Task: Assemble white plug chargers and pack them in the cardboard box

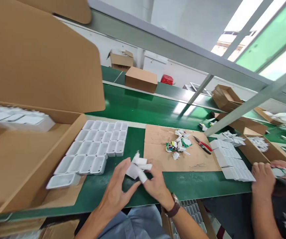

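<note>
Just above the table's front edge, I hold a white plastic casing [132, 171] between both hands. My left hand [118, 186] has its fingers and thumb closed around the left side. My right hand [156, 186], with white covers on several fingertips and a watch at the wrist, grips the right side. A small prong-like tip sticks up at the top of the casing; my fingers hide much of the rest. Left of my hands stand rows of open white plastic shells [90, 142]. Beyond them to the right, circuit boards with white wired parts [179, 144] lie on a cardboard sheet [155, 139].
Red-handled pliers [203, 145] and tweezers [198, 165] lie on the cardboard. A large open carton [33, 159] stands at the left. Stacked white casings [229, 161] are at the right, near a co-worker's hands [264, 176]. A slanting metal frame [252, 99] crosses above the bench.
</note>
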